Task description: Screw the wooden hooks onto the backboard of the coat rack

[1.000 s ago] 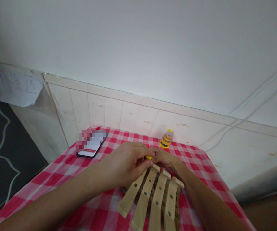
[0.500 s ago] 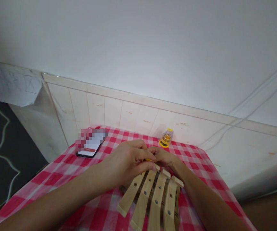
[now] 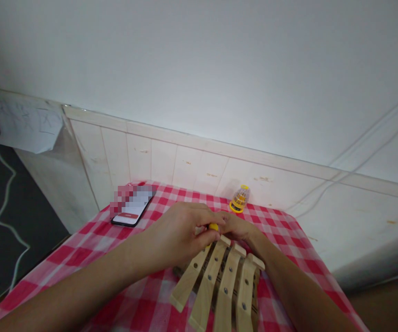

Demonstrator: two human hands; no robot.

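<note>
A yellow screwdriver handle (image 3: 213,227) shows between the thumb and index finger of my left hand (image 3: 187,228), which is closed on it; the tool's shaft is hidden. Just beyond the wood, my right hand (image 3: 235,226) has its fingers curled in close to the left fingertips, and what they grip is out of sight. Below both hands lies a pale wooden piece with several slats (image 3: 229,276), fanned out towards me. Screws sit along the slats, and small blocks cap their far ends. Darker wood shows underneath.
A clear, cone-shaped case of bits with a yellow base (image 3: 239,199) stands near the back edge. At the left lies a phone (image 3: 129,214), partly blurred. The table has a red-and-white checked cloth (image 3: 122,295) and meets a white panelled wall (image 3: 164,159).
My left fingers have shifted slightly and the thumb sits lower, so more of the yellow handle shows. My right fingers are more covered by the left hand. The wooden piece stays in place.
</note>
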